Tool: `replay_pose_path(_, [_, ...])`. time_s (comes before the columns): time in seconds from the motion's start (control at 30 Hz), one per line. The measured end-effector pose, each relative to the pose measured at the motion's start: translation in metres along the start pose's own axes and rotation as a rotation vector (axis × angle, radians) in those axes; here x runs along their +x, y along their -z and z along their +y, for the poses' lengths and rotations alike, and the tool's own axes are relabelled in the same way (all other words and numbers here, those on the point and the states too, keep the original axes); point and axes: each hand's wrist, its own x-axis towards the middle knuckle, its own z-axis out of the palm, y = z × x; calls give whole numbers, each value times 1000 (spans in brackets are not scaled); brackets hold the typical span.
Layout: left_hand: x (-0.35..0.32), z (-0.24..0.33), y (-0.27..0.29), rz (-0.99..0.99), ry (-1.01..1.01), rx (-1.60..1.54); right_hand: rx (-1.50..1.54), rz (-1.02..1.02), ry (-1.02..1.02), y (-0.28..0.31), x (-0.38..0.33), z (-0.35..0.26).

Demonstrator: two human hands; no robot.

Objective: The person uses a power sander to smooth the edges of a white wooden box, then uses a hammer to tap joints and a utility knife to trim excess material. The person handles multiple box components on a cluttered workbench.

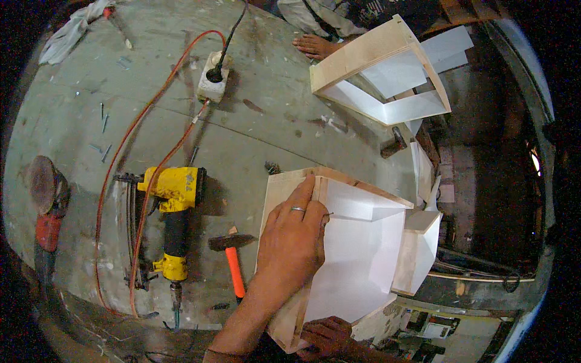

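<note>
A wooden drawer box (357,254) with white inner faces stands tilted on its side before me. My left hand (293,230), a ring on one finger, is closed over its left wall, the index finger stretched along the wood toward the far corner. A thin dark tip, perhaps a nail, shows beside its fingers. Around the box's near corner my right hand (327,336) is wrapped, its fingertips partly hidden. To the left lies a hammer (235,271) with an orange handle. Beyond it rests a yellow and black nail gun (175,212).
An angle grinder (48,212) lies far left. An orange cable (136,121) loops to a white power strip (213,78). Loose nails (104,121) are scattered on the green worktop (254,139). Another drawer box (363,54) stands at the back right, near another person's bare limb (315,46).
</note>
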Motion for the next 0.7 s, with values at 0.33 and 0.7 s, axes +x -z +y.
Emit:
replay_pose_path(0.33, [3, 0, -3, 50, -47, 121, -107, 100, 76, 5, 1, -3])
replay_pose_path(0.7, [2, -33, 3, 3, -104, -417, -94, 345, 170, -8, 0, -1])
